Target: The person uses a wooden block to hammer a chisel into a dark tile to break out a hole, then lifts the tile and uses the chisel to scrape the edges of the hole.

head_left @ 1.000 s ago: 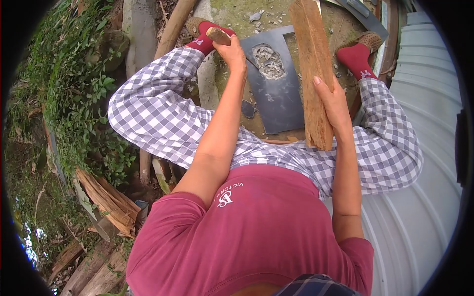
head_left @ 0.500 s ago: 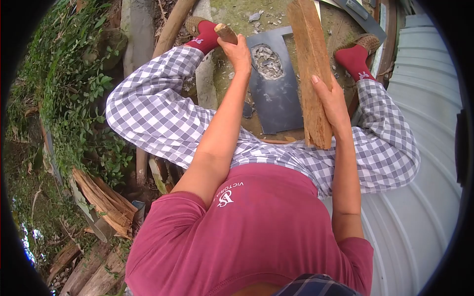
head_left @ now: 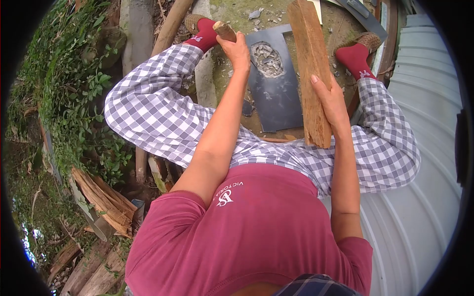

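Observation:
My left hand (head_left: 238,53) is closed round a thick, round wooden stick (head_left: 225,31), whose cut end sticks out above the thumb. The rest of the stick is hidden by the hand. My right hand (head_left: 331,103) grips the right side of a long, rough wooden plank (head_left: 310,64), thumb flat along its face. The plank stands lengthwise in front of me, its splintered lower end near my lap. Between the hands lies a dark grey panel (head_left: 279,106) with an oval hole, in which grey broken chips (head_left: 267,59) show.
My feet in red socks (head_left: 354,60) rest on either side of the mossy concrete ground (head_left: 232,15). Corrugated metal sheeting (head_left: 419,123) runs along the right. Green plants (head_left: 74,98), a long pole (head_left: 170,27) and split logs (head_left: 106,202) are on the left.

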`<state>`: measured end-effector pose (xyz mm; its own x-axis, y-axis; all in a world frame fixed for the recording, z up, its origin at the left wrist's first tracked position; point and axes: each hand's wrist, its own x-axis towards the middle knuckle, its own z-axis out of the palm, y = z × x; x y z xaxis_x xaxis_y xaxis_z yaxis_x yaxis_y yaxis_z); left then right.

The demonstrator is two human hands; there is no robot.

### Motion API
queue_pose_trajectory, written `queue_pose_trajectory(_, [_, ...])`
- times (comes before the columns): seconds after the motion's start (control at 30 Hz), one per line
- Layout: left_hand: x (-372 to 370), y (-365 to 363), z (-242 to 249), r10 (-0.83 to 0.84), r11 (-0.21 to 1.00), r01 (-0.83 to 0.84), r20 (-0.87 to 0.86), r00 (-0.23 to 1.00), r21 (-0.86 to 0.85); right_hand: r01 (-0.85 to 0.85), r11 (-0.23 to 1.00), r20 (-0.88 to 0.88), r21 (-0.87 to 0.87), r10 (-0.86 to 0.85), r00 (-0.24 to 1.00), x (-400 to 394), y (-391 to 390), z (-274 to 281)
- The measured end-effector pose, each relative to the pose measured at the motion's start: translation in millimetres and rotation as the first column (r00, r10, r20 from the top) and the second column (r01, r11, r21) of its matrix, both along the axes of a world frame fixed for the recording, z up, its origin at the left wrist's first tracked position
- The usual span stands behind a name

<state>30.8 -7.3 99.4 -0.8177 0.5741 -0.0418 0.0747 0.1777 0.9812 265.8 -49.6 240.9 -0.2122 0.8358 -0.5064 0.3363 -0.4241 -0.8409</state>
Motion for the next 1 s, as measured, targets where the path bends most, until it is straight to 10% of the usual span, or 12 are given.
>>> queue_pose_trajectory(1.0, [18, -4, -2, 0.015, 0.998, -0.011, -0.049, 0.999, 0.068, -0.175, 0.973, 0.097, 0.147, 0.162, 0.982, -23, 22, 21])
